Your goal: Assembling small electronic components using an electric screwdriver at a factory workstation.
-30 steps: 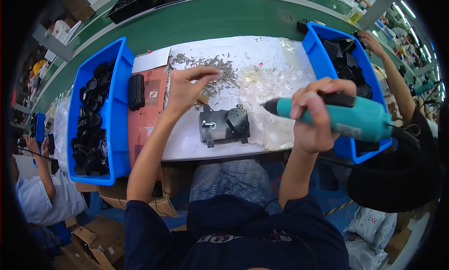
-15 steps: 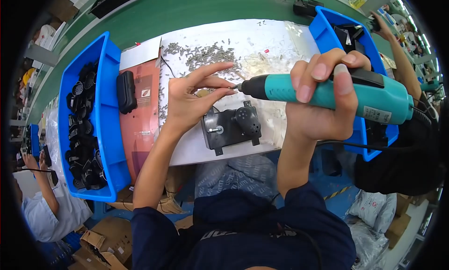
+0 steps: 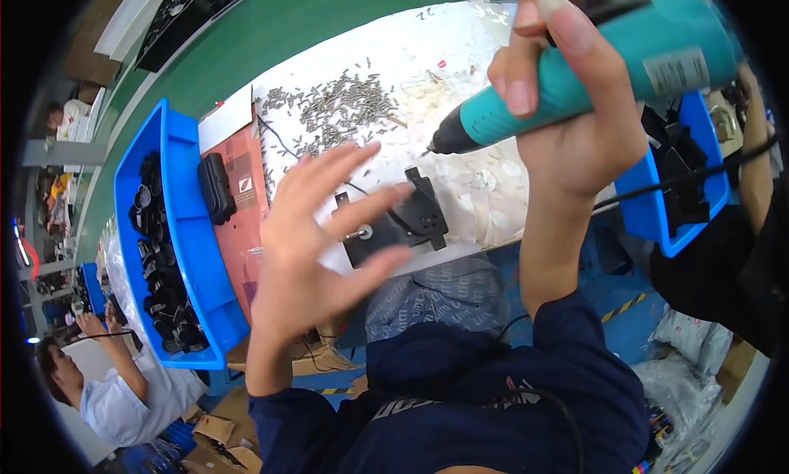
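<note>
My right hand [image 3: 579, 104] is wrapped round a teal electric screwdriver [image 3: 526, 92], raised over the right of the worktop with its black nose pointing down and left. My left hand [image 3: 320, 236] is open, its fingers spread and blurred. It hovers over the left side of a black plastic housing [image 3: 423, 215], covering part of it. The housing lies on the white sheet near the front edge, with a small metal shaft at its left and a dark wire across it. Beyond the housing, many loose screws [image 3: 341, 104] lie scattered.
A blue bin [image 3: 193, 244] of black round parts stands at the left, beside a black case [image 3: 216, 186] on a reddish sheet [image 3: 242, 252]. Another blue bin [image 3: 694, 203] with black parts sits at the right. Other people work at both sides.
My left hand has left the screwdriver tip, opened, and come nearer over the housing. The screwdriver has risen to the right and tilted downward. The view has shifted.
</note>
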`<action>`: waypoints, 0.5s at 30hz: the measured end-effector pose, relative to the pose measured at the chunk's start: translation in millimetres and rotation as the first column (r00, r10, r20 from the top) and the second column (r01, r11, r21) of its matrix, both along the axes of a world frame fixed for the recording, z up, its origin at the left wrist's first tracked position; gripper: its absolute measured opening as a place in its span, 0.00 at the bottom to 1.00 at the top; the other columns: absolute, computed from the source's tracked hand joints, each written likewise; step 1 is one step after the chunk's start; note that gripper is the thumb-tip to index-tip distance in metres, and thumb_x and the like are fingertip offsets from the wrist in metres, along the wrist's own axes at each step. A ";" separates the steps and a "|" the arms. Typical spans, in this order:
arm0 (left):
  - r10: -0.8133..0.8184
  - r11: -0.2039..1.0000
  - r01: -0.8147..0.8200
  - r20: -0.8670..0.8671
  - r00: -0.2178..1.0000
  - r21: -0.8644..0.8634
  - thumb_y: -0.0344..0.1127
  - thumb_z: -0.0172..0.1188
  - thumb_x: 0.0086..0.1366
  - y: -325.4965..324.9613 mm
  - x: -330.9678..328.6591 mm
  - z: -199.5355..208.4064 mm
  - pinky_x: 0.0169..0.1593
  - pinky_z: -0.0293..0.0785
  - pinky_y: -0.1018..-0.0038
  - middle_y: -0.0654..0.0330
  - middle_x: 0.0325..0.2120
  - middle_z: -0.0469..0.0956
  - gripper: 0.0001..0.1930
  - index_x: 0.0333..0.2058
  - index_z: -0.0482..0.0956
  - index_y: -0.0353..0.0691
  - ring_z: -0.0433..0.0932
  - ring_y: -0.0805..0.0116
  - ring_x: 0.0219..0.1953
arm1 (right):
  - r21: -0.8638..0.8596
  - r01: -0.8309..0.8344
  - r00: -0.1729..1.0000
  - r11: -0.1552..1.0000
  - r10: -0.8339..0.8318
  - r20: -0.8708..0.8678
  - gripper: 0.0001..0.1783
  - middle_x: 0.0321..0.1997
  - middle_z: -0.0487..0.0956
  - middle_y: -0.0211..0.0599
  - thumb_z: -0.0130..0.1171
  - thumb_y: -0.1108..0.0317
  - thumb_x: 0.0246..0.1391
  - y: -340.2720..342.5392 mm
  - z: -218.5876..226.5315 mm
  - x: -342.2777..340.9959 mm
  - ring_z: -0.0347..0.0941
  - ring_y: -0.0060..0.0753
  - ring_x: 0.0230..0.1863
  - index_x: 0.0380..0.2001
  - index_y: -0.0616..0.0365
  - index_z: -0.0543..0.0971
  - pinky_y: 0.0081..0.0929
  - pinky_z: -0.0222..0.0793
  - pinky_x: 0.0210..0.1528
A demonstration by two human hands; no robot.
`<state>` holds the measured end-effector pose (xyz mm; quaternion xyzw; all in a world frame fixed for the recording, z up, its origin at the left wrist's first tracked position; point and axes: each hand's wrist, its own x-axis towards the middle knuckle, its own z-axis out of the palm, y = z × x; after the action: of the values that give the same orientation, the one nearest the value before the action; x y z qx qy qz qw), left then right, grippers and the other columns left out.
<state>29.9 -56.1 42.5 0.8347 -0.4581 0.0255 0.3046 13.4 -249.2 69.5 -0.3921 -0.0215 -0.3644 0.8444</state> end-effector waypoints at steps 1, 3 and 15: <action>-0.017 0.961 -0.025 0.147 0.989 0.275 0.31 0.70 0.44 -3.3 -13.2 6.6 0.52 0.70 0.63 0.51 0.51 0.73 0.31 0.51 0.76 0.50 0.72 0.51 0.52 | -0.033 -0.034 0.999 0.999 0.033 -0.040 0.21 0.25 0.74 0.42 0.59 0.82 0.43 -7.1 0.1 1.3 0.67 0.26 0.12 0.43 0.66 0.67 0.19 0.65 0.16; 0.024 0.941 -0.073 0.150 0.988 0.330 0.32 0.70 0.44 -7.1 -29.4 -4.1 0.50 0.71 0.62 0.50 0.50 0.72 0.30 0.51 0.77 0.51 0.72 0.51 0.51 | -0.079 -0.096 0.993 0.992 0.089 -0.083 0.22 0.26 0.75 0.41 0.60 0.81 0.43 -11.0 -0.7 3.2 0.68 0.26 0.12 0.44 0.68 0.67 0.20 0.65 0.15; 0.033 0.957 -0.062 0.106 0.994 0.285 0.31 0.71 0.41 -13.3 -28.1 -21.8 0.43 0.74 0.64 0.48 0.43 0.76 0.27 0.46 0.81 0.46 0.76 0.52 0.42 | -0.289 -0.008 0.987 0.957 0.054 0.150 0.18 0.26 0.77 0.39 0.63 0.75 0.46 -14.4 -38.4 9.0 0.70 0.23 0.16 0.41 0.67 0.71 0.20 0.68 0.18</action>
<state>1.7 -69.4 20.7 0.8786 -0.4513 0.0078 0.1559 22.3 -263.6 31.2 -0.4804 -0.1466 -0.3737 0.7798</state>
